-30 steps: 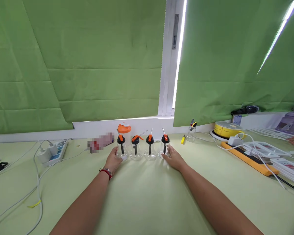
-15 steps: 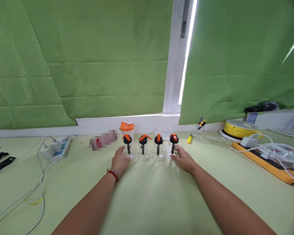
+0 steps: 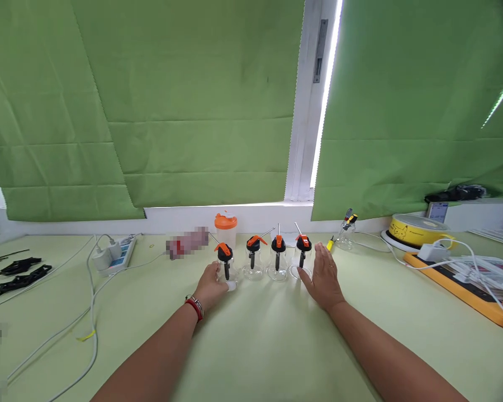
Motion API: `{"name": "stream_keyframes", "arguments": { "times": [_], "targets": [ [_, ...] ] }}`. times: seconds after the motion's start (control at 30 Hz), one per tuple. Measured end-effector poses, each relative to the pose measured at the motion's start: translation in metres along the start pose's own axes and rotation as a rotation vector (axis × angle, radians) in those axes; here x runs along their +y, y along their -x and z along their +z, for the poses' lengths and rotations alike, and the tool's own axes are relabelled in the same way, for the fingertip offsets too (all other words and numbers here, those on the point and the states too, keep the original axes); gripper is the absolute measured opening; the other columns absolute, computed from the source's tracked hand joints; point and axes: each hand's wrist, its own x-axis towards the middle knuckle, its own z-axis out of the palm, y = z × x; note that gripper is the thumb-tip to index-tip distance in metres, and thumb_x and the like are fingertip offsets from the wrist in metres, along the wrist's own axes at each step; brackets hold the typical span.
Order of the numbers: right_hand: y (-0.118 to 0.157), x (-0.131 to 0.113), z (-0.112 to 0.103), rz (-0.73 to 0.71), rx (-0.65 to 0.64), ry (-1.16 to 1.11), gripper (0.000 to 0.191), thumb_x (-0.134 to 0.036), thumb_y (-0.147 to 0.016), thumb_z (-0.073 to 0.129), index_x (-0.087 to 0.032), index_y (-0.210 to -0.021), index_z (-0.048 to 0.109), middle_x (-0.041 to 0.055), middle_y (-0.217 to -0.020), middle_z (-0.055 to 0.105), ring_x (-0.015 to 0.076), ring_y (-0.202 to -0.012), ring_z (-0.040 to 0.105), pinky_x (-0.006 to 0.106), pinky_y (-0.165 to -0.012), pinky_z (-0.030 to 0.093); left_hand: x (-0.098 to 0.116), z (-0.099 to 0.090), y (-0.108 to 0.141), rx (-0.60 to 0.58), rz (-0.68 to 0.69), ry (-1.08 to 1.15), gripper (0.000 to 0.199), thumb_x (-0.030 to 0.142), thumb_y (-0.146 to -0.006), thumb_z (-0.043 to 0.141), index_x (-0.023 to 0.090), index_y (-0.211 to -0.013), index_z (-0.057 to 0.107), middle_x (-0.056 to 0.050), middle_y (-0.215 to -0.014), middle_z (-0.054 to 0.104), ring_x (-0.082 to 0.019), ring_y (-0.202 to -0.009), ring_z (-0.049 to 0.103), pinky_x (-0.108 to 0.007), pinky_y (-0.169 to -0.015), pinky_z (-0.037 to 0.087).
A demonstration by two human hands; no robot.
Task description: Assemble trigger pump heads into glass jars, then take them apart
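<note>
Several clear bottles with black-and-orange tops and thin metal spouts stand in a row on the pale green table. At the left end, my left hand (image 3: 213, 286) is closed round the lower part of the leftmost bottle (image 3: 225, 254), which stands slightly nearer to me than the others. Beside it are the second bottle (image 3: 252, 258) and the third bottle (image 3: 278, 258). My right hand (image 3: 324, 279) is open, fingers extended, along the right side of the rightmost bottle (image 3: 303, 245); its thumb is near that bottle's base, and I cannot tell whether it touches.
Behind the row stands a cup with an orange lid (image 3: 226, 223). A jar of screwdrivers (image 3: 346, 237) and a yellow round container (image 3: 417, 229) are to the right, near an orange-edged tray (image 3: 469, 296). On the left lie a power strip (image 3: 123, 254), white cables and black parts (image 3: 17, 279).
My right hand has loosened from the rightmost bottle and its fingers have straightened. The leftmost bottle has come slightly toward me in my left hand. The view has shifted a little.
</note>
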Motion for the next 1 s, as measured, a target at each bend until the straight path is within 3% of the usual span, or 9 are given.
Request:
{"name": "stream_keyframes", "arguments": {
  "times": [0.1,0.2,0.33,0.43,0.53,0.6,0.9,1.0],
  "targets": [
    [0.015,-0.026,-0.01,-0.153,-0.044,-0.133,0.061,-0.038,-0.085,0.041,-0.019,-0.14,0.022,0.0105,-0.148,0.019,0.0302,-0.136,0.013,0.05,-0.11,0.013,0.006,-0.019,0.027,-0.183,0.068,-0.002,0.034,0.015,-0.048,0.075,0.02,-0.073,0.052,0.001,-0.078,0.053,-0.022,-0.082,0.053,-0.031,-0.071,0.044],
    [0.035,-0.054,-0.017,-0.208,-0.286,-0.437,0.048,-0.038,-0.088,0.039,-0.027,-0.135,0.033,0.0085,-0.138,0.038,0.0269,-0.126,0.034,0.046,-0.106,0.025,0.015,-0.035,0.057,-0.471,0.101,0.025,0.044,0.016,-0.05,0.077,0.019,-0.09,0.058,-0.002,-0.087,0.059,-0.022,-0.082,0.056,-0.03,-0.07,0.047],
    [0.051,-0.091,-0.025,0.137,-0.534,-1.015,0.052,-0.048,-0.091,0.032,-0.03,-0.139,0.021,0.0092,-0.116,0.054,0.0194,-0.092,0.056,0.039,-0.083,0.045,0.032,-0.038,0.086,-0.888,0.222,0.103,0.062,0.024,-0.053,0.079,0.021,-0.11,0.055,-0.005,-0.105,0.057,-0.025,-0.096,0.053,-0.036,-0.083,0.045],
    [0.047,-0.111,-0.035,0.399,-0.591,-1.362,0.057,-0.055,-0.088,0.035,-0.029,-0.137,0.026,0.0084,-0.099,0.06,0.0166,-0.072,0.057,0.032,-0.063,0.045,0.044,-0.027,0.094,-1.043,0.278,0.108,0.071,0.031,-0.044,0.084,0.022,-0.108,0.056,-0.004,-0.104,0.056,-0.026,-0.096,0.051,-0.037,-0.086,0.043],
    [0.036,-0.12,-0.047,0.468,-0.603,-1.49,0.046,-0.055,-0.084,0.046,-0.022,-0.115,0.052,0.004,-0.076,0.061,0.012,-0.055,0.05,0.027,-0.053,0.037,0.053,-0.017,0.097,-1.123,0.309,0.108,0.074,0.037,-0.039,0.086,0.023,-0.107,0.057,-0.002,-0.098,0.056,-0.024,-0.091,0.051,-0.037,-0.087,0.042],
    [0.03,-0.121,-0.054,0.472,-0.604,-1.5,0.037,-0.053,-0.082,0.051,-0.019,-0.094,0.06,0.002,-0.067,0.059,0.0094,-0.049,0.045,0.025,-0.05,0.033,0.057,-0.016,0.099,-1.158,0.291,0.116,0.079,0.039,-0.039,0.085,0.023,-0.11,0.055,-0.002,-0.099,0.055,-0.025,-0.092,0.05,-0.038,-0.089,0.041],
    [0.031,-0.118,-0.071,0.502,-0.57,-1.374,0.032,-0.045,-0.075,0.063,-0.016,-0.063,0.056,0.0004,-0.057,0.059,0.0065,-0.043,0.04,0.023,-0.046,0.027,0.054,-0.03,0.096,-1.249,0.165,0.157,0.073,0.037,-0.047,0.082,0.023,-0.114,0.058,-0.006,-0.107,0.057,-0.028,-0.099,0.052,-0.039,-0.087,0.042],
    [0.034,-0.121,-0.074,0.536,-0.55,-1.315,0.032,-0.045,-0.074,0.063,-0.016,-0.063,0.057,0.0007,-0.055,0.059,0.0063,-0.042,0.038,0.023,-0.045,0.025,0.055,-0.032,0.097,-1.121,0.108,0.402,0.073,0.04,-0.053,0.079,0.022,-0.119,0.052,-0.009,-0.109,0.059,-0.028,-0.101,0.055,-0.04,-0.089,0.041]
  ]
}}
